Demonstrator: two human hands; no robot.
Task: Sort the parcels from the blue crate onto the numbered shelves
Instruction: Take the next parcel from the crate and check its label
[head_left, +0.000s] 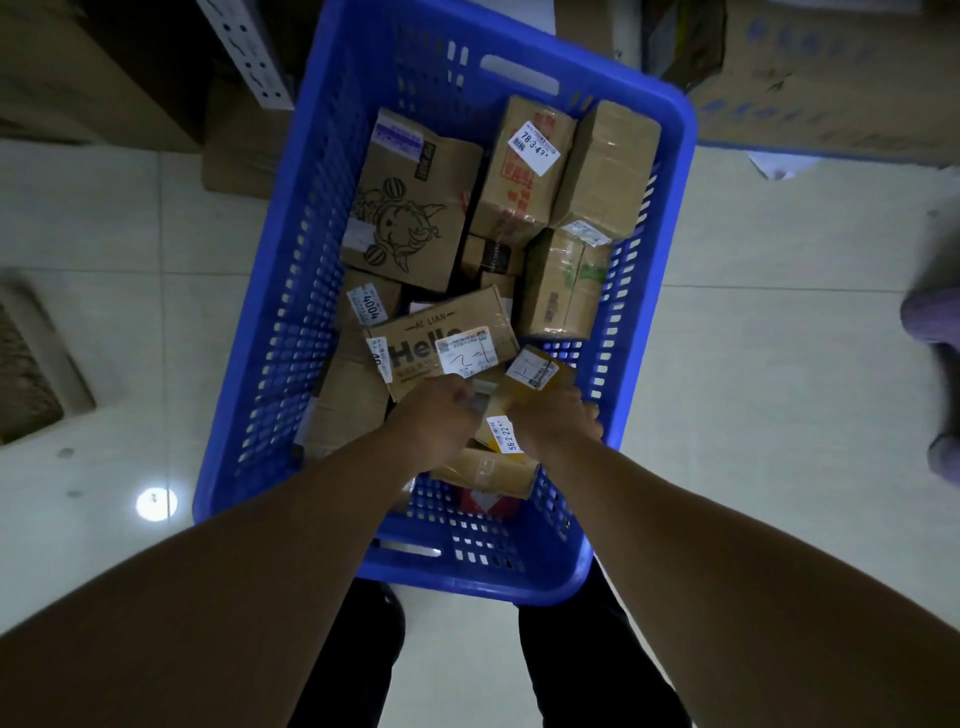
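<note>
view: head, wide-angle | mount: worn on the person's head | facing: forward and steeply down | range: close over the blue crate (670, 135) – it fills mid-frame | edges: forearms (270, 545) enter from below, floor (753, 415) on both sides

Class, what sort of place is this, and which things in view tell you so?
Probably a courier depot or parcel sorting room: a blue crate full of labelled cardboard parcels, and large cartons on the tiled floor.

blue slotted crate (291, 312), brown parcels (608, 166), white labels (535, 147), pale tiled floor (779, 415)
</note>
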